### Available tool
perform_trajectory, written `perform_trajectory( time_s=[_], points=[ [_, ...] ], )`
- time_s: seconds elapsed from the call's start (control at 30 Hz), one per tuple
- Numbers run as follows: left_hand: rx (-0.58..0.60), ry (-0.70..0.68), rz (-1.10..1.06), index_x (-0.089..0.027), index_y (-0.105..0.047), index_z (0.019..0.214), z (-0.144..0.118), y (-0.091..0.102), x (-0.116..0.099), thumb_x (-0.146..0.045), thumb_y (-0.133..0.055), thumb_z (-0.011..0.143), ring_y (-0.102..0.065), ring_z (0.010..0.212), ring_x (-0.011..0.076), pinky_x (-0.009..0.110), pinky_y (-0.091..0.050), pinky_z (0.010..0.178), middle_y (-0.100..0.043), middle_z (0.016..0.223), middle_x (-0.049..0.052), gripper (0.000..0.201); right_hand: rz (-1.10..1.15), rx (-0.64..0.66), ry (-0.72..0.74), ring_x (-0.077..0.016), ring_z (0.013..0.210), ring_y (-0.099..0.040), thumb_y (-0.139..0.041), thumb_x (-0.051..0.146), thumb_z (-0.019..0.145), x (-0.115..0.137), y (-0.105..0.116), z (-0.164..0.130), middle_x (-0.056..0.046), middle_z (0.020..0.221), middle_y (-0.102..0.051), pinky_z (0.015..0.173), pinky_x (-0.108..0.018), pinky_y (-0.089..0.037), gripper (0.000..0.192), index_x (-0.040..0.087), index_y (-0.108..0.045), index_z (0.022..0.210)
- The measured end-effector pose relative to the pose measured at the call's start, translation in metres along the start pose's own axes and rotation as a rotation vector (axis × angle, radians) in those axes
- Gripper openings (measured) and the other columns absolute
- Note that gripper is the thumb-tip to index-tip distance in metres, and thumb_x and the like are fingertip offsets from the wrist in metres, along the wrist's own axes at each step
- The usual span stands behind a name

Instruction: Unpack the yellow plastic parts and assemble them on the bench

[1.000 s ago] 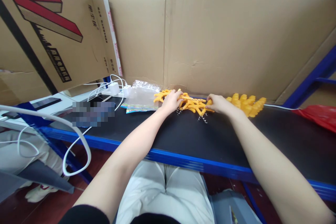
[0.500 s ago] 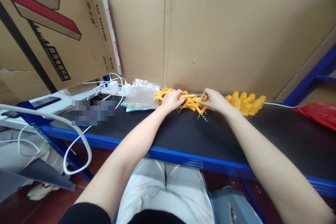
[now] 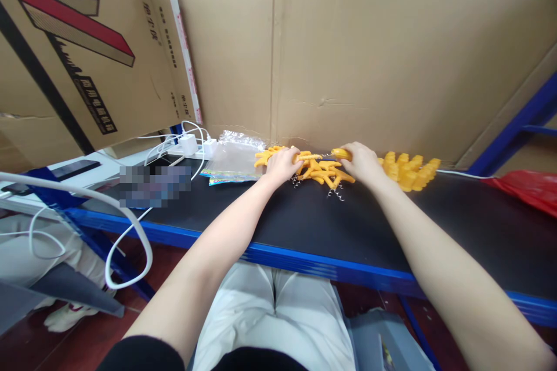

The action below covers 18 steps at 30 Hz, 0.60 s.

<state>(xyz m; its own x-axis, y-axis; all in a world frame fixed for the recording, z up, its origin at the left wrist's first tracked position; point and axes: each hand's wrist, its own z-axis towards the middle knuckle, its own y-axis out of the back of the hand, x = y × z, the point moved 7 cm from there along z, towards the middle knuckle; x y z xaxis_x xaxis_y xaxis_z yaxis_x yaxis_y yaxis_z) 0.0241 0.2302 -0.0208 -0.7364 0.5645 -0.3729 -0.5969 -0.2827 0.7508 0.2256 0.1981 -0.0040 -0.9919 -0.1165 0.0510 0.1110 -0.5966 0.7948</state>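
My left hand (image 3: 282, 166) is closed on a yellow branch-shaped piece (image 3: 310, 157), with a thin metal spiral stretching from its tip to the right. In my right hand (image 3: 362, 161), closed too, is a yellow rounded piece (image 3: 342, 154) turned on its side, its end facing the spiral. A small gap separates the two pieces. Below and between my hands lies a pile of yellow branch-shaped pieces (image 3: 324, 175), and metal spirals (image 3: 335, 193) stick out at its front. More yellow branching pieces (image 3: 264, 157) lie just left of my left hand.
Yellow knobbly pieces (image 3: 411, 173) stand in rows right of my right hand. Clear plastic bags (image 3: 237, 153) lie at the left, near a white power strip with chargers (image 3: 188, 144) and cables. A red bag (image 3: 526, 188) is far right. Cardboard (image 3: 369, 58) walls the back of the black tabletop (image 3: 313, 226).
My right hand has tipped the rounded piece from opening toward me to lying sideways, and lifted slightly rightward off the pile. The left hand barely moved.
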Motion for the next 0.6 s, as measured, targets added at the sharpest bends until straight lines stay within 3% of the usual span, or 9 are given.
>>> perform_trajectory(
  time_s=[0.4, 0.6],
  points=[
    [0.005, 0.008, 0.02, -0.023, -0.065, 0.106, 0.0, -0.001, 0.002, -0.033, -0.059, 0.083, -0.061, 0.101, 0.0242, 0.034, -0.046, 0.086, -0.068, 0.105, 0.007, 0.026, 0.054, 0.011, 0.03, -0.0256, 0.092, -0.059, -0.051, 0.019, 0.077, 0.009, 0.003, -0.003, -0.009, 0.104, -0.062, 0.078, -0.036, -0.046, 0.031, 0.022, -0.066, 0.104],
    [0.014, -0.051, 0.056, -0.023, -0.066, 0.102, -0.001, -0.003, -0.003, -0.031, -0.058, 0.082, -0.062, 0.096, 0.0236, 0.033, -0.047, 0.082, -0.069, 0.101, 0.007, 0.023, 0.086, 0.09, 0.198, -0.0215, 0.088, -0.059, -0.05, 0.019, 0.079, 0.028, -0.006, -0.007, -0.008, 0.103, -0.06, 0.076, -0.031, -0.046, 0.037, 0.023, -0.066, 0.112]
  ],
)
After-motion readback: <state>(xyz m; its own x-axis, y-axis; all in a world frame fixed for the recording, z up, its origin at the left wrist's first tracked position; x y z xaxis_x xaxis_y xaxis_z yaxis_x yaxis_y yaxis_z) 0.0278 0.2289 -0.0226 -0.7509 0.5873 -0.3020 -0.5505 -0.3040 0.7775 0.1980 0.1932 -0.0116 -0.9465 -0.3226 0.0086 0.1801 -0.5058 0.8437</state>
